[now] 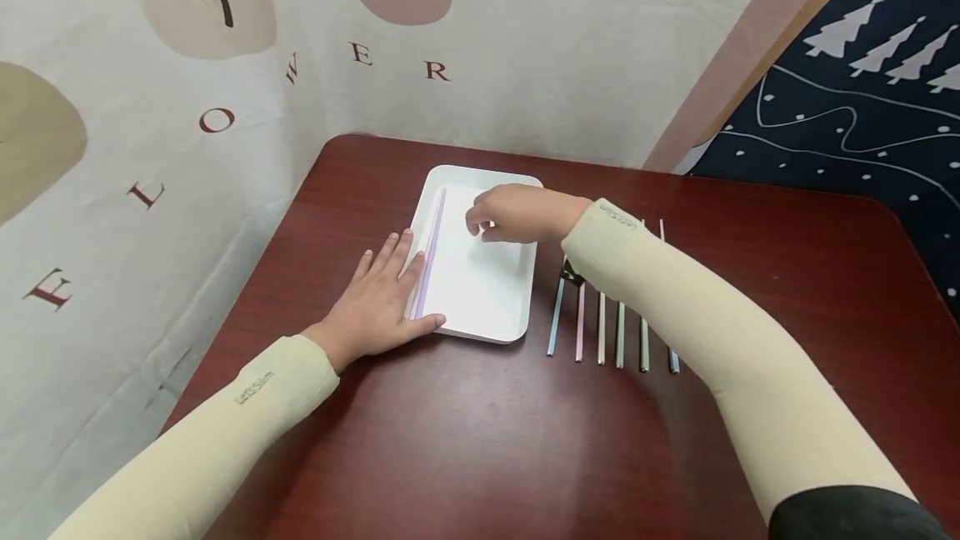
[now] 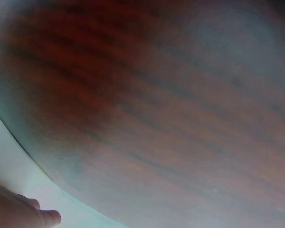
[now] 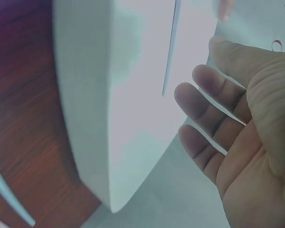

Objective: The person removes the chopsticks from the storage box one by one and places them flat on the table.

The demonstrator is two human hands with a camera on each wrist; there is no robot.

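Note:
A white rectangular tray (image 1: pixel 487 298) lies on the table, with a thin light-purple straw-like stick (image 1: pixel 429 261) lengthwise along its left side. My left hand (image 1: pixel 378 298) rests at the tray's near left edge, fingers spread and thumb at the near rim. Over the tray's far right part is my right hand (image 1: pixel 517 212), its fingers loosely bent. Nothing shows between those fingers in the right wrist view, where the palm of the right hand (image 3: pixel 247 142) faces the stick (image 3: pixel 172 47). Only some fingers of the left hand (image 2: pixel 23 211) appear in the left wrist view.
Right of the tray, several thin coloured sticks (image 1: pixel 579 323) lie side by side on the dark red table (image 1: pixel 465 440); the right forearm hides their far parts. A printed white cloth (image 1: pixel 570 65) hangs behind the table, and a dark blue one (image 1: pixel 847 123) at the right.

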